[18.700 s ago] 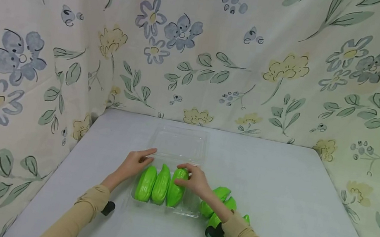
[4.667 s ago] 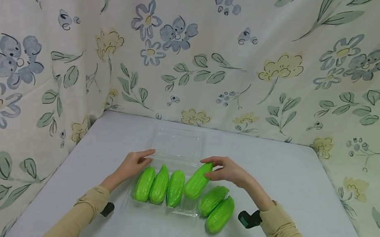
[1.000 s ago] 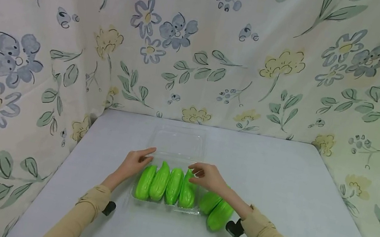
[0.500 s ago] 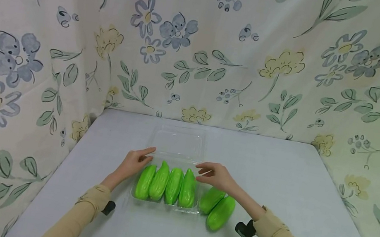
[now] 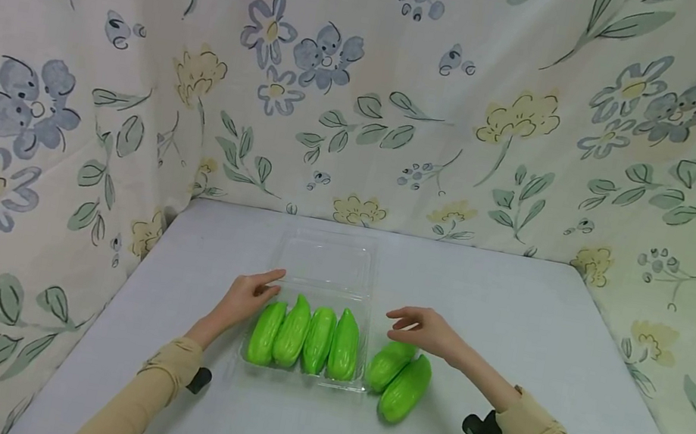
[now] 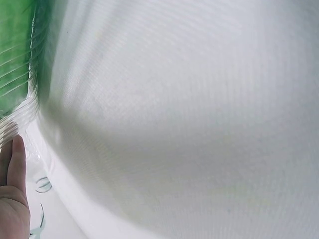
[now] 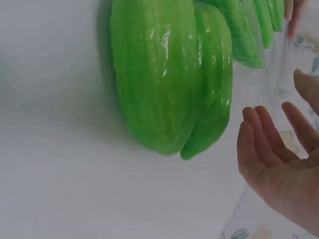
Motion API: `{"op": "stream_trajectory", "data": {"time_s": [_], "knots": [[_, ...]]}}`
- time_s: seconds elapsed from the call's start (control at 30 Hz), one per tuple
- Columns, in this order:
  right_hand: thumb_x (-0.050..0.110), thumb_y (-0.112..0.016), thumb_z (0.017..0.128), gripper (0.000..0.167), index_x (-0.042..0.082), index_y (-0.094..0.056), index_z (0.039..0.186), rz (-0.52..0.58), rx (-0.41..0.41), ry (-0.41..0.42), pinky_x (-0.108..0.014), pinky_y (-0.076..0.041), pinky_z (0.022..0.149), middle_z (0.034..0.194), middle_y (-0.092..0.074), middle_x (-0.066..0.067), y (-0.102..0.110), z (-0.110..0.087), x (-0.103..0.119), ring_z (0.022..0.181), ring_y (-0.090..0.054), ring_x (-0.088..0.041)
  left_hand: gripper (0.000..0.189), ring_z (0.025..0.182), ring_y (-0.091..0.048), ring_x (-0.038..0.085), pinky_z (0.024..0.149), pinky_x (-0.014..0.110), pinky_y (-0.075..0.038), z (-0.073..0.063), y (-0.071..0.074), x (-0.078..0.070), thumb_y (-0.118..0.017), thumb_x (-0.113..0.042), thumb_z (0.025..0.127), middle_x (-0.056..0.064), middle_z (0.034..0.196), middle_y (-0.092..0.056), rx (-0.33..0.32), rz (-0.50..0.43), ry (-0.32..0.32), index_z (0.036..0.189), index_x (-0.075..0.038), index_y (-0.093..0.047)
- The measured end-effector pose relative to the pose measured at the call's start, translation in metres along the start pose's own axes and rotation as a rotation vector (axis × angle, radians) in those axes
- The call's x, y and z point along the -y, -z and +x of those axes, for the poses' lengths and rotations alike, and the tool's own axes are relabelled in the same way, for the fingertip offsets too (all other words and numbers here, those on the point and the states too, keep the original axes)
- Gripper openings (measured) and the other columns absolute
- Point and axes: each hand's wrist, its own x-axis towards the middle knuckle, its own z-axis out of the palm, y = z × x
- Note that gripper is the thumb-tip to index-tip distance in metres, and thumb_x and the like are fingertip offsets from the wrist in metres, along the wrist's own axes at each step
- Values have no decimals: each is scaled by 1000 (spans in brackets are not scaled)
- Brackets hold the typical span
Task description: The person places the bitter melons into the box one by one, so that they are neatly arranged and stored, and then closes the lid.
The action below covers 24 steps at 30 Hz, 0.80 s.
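Observation:
A clear plastic clamshell box [image 5: 302, 378] lies with its lid [image 5: 328, 260] folded back. Several shiny, ribbed green gourds [image 5: 318, 341] stand side by side in its base. My left hand [image 5: 243, 298] rests at the box's back left corner, with straight fingers [image 6: 18, 162] right at the clear wall in the left wrist view. To the right of the box, two more gourds, a smaller-looking one [image 5: 388, 368] and a longer one [image 5: 405, 389], lie against each other. Just behind and above them is my right hand [image 5: 428, 333], fingers spread and holding nothing.
The white tabletop [image 5: 525, 354] carries the box near its middle. Floral cloth [image 5: 362, 135] hangs behind the table and along both sides. A small black device [image 5: 482, 428] is on each wrist.
Earlier my right hand placed gourds in the box, the latest in the rightmost spot. It has since let go and moved right toward the two loose gourds. The left hand has stayed put.

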Motion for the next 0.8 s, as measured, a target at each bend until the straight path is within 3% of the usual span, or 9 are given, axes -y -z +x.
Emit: {"op": "stream_trajectory", "data": {"time_s": [0.17,0.4,0.5,0.63,0.8], "knots": [[26,-67,89,40,6,-62,123,5,11,-40,-35,-52,80,107,-68,-12,10,-8,-8,97,-63,-23,38,45,-30,0,46,20,-34,0,0,-1,-60,-14,94,-3,56,-50,5,4,14,131,-5,-58],[26,-66,89,44,2,-60,125,50,28,-118,-42,-52,85,110,-66,-14,22,-20,-15,98,-62,-22,38,46,-30,0,46,20,-33,0,0,0,-60,-13,94,-4,53,-46,5,10,12,130,-5,-58],[27,-67,89,48,-1,-57,127,65,53,-179,-44,-52,85,113,-64,-15,25,-25,-18,101,-62,-24,38,46,-30,0,46,20,-33,0,0,1,-60,-12,93,0,54,-51,2,6,3,130,-4,-58],[29,-67,88,52,-1,-55,129,59,118,-280,-44,-53,83,115,-62,-16,27,-29,-20,103,-59,-26,37,46,-30,1,47,20,-33,1,-1,2,-60,-12,93,2,56,-54,-2,0,0,130,-4,-58],[30,-68,88,51,2,-55,129,40,213,-378,-42,-53,77,114,-60,-12,25,-32,-23,102,-56,-29,37,46,-30,2,46,20,-33,1,0,1,-60,-12,94,-5,50,-42,5,16,14,130,-5,-58]]}}
